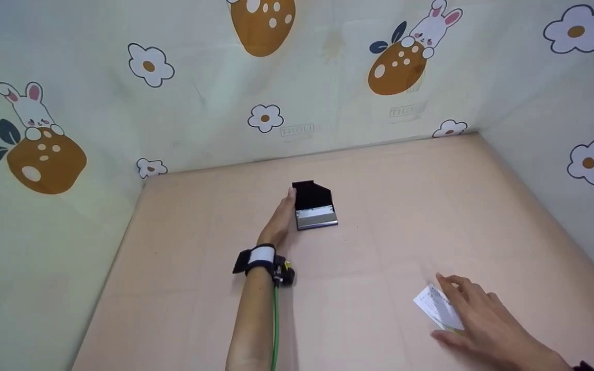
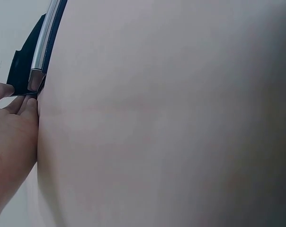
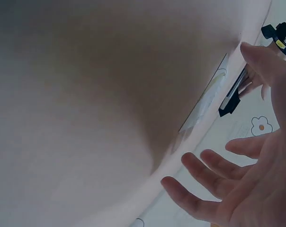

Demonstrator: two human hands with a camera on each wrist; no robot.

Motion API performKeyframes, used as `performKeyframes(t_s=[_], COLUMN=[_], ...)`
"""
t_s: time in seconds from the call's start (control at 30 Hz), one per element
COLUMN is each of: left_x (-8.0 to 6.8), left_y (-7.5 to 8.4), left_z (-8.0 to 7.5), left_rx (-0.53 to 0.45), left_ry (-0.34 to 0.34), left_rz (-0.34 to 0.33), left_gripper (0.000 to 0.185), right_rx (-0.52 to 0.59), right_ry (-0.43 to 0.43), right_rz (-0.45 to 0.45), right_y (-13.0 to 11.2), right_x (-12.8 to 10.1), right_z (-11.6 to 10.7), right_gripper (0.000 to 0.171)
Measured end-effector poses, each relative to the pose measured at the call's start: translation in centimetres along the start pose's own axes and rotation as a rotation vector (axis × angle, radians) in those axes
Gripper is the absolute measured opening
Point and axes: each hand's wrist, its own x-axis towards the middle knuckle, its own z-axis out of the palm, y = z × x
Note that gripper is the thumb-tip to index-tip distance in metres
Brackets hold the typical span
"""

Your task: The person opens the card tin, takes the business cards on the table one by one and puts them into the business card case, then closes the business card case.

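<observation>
Head view shows the left hand (image 1: 280, 219) with straight fingers touching the left edge of an open black card case (image 1: 315, 206), lid toward the wall (image 1: 297, 93). The right hand (image 1: 475, 317), fingers spread, rests on a paper card (image 1: 433, 304) lying diagonally; bare table (image 1: 369, 268) lies between.
</observation>
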Motion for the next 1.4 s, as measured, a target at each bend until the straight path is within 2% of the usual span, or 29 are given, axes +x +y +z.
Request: performKeyframes(t_s=[0.07,0.3,0.47,0.53,0.7,0.8,1.4], left_x=[0.0,0.1,0.0,0.0,0.3,0.3,-0.1], left_y=[0.0,0.0,0.0,0.0,0.0,0.0,0.2], left_z=[0.0,0.0,0.0,0.0,-0.2,-0.1,-0.1], left_rx=[-0.004,0.000,0.019,0.028,0.054,0.057,0.017], left_ry=[0.004,0.017,0.025,0.022,0.017,0.020,0.019], left_rz=[0.000,-0.010,0.011,0.026,0.043,0.039,-0.004], left_gripper=[0.084,0.082,0.081,0.081,0.081,0.081,0.083], right_rx=[0.012,0.009,0.014,0.019,0.051,0.062,0.152], right_ry=[-0.056,-0.077,-0.132,-0.127,-0.052,-0.043,-0.172], right_rz=[0.042,0.052,0.085,0.087,0.075,0.081,0.238], right_y=[0.1,0.3,0.1,0.1,0.1,0.0,-0.8], right_x=[-0.1,0.1,0.3,0.3,0.3,0.3,1.6], right_z=[-0.1,-0.3,-0.3,-0.3,-0.2,-0.1,-0.2], right_gripper=[0.099,0.093,0.090,0.088,0.082,0.081,0.071])
